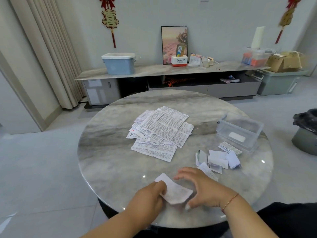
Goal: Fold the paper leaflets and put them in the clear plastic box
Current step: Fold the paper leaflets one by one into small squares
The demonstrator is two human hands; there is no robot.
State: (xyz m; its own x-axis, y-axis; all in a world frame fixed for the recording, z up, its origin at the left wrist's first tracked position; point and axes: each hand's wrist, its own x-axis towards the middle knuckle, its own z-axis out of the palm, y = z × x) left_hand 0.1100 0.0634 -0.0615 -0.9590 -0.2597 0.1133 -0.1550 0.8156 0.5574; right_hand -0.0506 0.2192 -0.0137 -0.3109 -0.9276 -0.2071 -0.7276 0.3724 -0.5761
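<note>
Home living room: TV console (171, 70), curtains (51, 48).

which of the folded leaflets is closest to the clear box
The printed folded leaflet lying against the clear plastic box; its text faces up, while the other folded leaflets nearer the person look mostly blank white.

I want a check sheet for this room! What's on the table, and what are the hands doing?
Surface: round marble table, glossy.
Job's things: pile of unfolded leaflets mid-table; folded leaflets lying beside the clear plastic box, which looks empty apart from a white label.
Clutter: nothing seen on the table.
Hands: left hand pinches the leaflet being folded; right hand arches over its other edge, fingers spread.
Cables: nothing seen.
Surroundings: low cabinet with a blue bin, framed picture; bagged waste bin on the floor.
</note>
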